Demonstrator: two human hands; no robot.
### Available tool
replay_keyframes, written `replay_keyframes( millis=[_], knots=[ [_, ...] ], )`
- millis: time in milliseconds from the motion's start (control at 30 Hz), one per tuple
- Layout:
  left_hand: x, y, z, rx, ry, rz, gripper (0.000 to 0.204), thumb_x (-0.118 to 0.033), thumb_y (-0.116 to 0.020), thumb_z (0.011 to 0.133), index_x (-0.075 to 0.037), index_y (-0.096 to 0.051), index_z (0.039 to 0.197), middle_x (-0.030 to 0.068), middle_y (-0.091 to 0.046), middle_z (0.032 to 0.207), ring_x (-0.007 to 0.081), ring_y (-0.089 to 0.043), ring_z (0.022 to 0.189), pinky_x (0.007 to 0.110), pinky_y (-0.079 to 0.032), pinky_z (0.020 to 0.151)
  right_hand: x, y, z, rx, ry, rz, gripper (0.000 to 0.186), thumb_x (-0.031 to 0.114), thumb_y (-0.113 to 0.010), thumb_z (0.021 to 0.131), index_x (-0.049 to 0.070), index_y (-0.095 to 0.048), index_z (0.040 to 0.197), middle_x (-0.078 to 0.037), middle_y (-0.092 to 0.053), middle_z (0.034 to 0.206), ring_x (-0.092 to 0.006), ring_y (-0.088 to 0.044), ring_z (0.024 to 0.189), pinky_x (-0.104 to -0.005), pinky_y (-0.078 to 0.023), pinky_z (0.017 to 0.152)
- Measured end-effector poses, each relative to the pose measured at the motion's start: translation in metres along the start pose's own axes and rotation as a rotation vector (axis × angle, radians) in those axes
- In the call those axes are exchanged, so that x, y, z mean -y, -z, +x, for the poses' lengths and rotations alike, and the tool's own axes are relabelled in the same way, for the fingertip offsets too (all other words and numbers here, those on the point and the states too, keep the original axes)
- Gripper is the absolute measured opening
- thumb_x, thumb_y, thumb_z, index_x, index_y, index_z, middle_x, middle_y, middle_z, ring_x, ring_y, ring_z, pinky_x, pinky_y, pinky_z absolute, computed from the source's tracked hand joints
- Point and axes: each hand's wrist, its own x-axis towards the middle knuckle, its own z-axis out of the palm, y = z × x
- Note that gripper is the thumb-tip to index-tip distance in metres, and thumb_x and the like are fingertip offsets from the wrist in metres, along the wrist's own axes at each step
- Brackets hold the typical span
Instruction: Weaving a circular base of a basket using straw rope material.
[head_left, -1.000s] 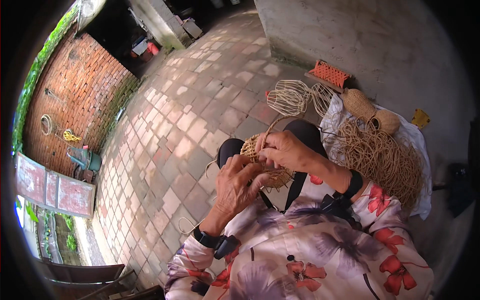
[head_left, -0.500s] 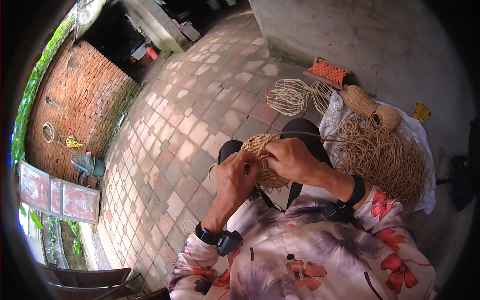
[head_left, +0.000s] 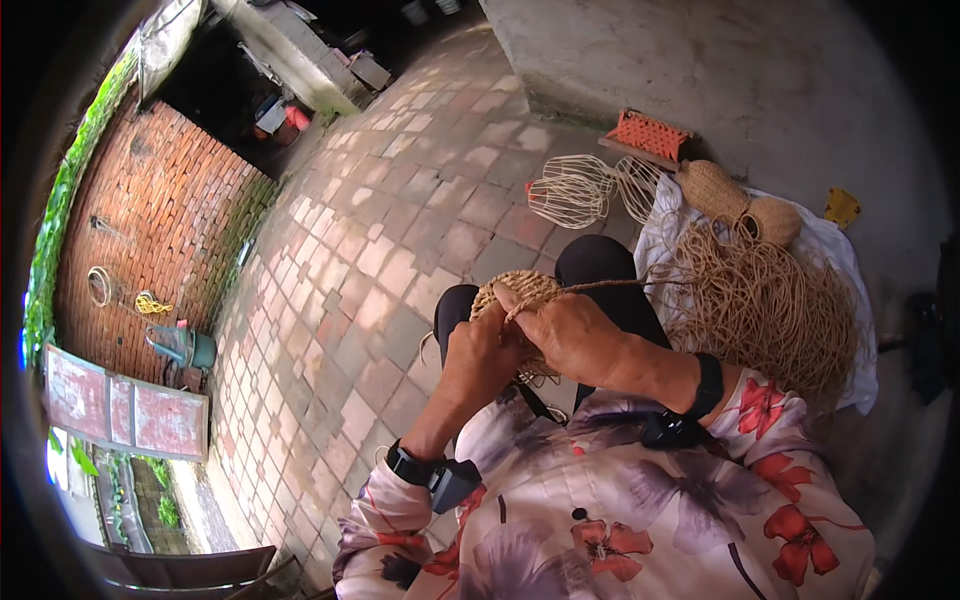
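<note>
A partly woven piece of tan cord [head_left: 528,286] rests over my knees, its braided upper edge curving beyond my hands. My left hand [head_left: 482,352] is closed on its near left side, the fingertips mostly hidden. My right hand [head_left: 572,335] lies against the left one, thumb stretched along the weave, fingers closed on the working cord [head_left: 606,284]. That cord runs taut across my right knee to a large tangled heap of cord [head_left: 765,310]. Pale strand ends show under the piece, between my hands and lap.
The heap lies on a white cloth [head_left: 868,350] to my right. Beyond it sit a woven gourd-shaped vessel [head_left: 712,190], a pale wire-like frame [head_left: 570,190] and an orange woven stool [head_left: 648,135] by the concrete wall [head_left: 700,70]. Brick paving [head_left: 330,290] spreads to the left.
My right hand has turned and moved slightly down, its thumb now extended over the woven edge. My left hand has shifted a little rightward, against the right. The working cord hangs lower.
</note>
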Motion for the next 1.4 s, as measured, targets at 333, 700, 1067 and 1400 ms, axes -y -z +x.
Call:
replay_keyframes(
  millis=[333,700,1067,1400],
  knots=[
    [0.032,-0.01,-0.006,0.013,0.066,-0.606,0.022,-0.015,-0.063,0.084,0.002,-0.063,0.099,0.0103,-0.067,0.077,0.0172,-0.065,0.074,0.034,-0.05,0.07,-0.004,-0.016,0.007,-0.087,0.003,0.165,0.063,0.005,-0.065,0.077,-0.001,-0.043,0.136,-0.014,-0.068,0.084,-0.037,-0.067,0.079,-0.0436,-0.053,0.069],
    [0.039,0.07,-0.014,-0.66,0.251,-0.543,0.036,-0.028,-0.067,0.087,-0.006,-0.055,0.113,0.0084,-0.065,0.095,0.008,-0.047,0.059,0.023,-0.036,0.051,-0.04,0.041,-0.037,-0.055,-0.625,1.667,0.021,0.007,-0.061,0.084,0.003,-0.057,0.104,0.004,-0.049,0.071,-0.0002,-0.038,0.051,-0.0161,-0.03,0.043],
    [-0.044,-0.001,0.005,0.098,-0.125,-0.413,0.025,-0.011,-0.06,0.096,-0.001,-0.062,0.119,0.0037,-0.066,0.093,0.009,-0.056,0.076,0.024,-0.046,0.067,-0.013,0.064,-0.048,-0.496,-0.241,0.438,0.011,0.0,-0.066,0.086,0.004,-0.064,0.096,-0.01,-0.068,0.076,-0.0171,-0.069,0.068,-0.0292,-0.053,0.06],
    [-0.023,0.02,-0.01,-0.052,0.17,-0.574,0.013,-0.007,-0.062,0.09,0.002,-0.062,0.098,0.0052,-0.064,0.083,0.0098,-0.059,0.067,0.024,-0.049,0.059,-0.027,0.001,-0.022,-0.385,-0.098,0.398,0.011,0.003,-0.068,0.077,0.007,-0.061,0.085,-0.009,-0.06,0.081,-0.0293,-0.064,0.075,-0.0395,-0.051,0.065]
  ],
)
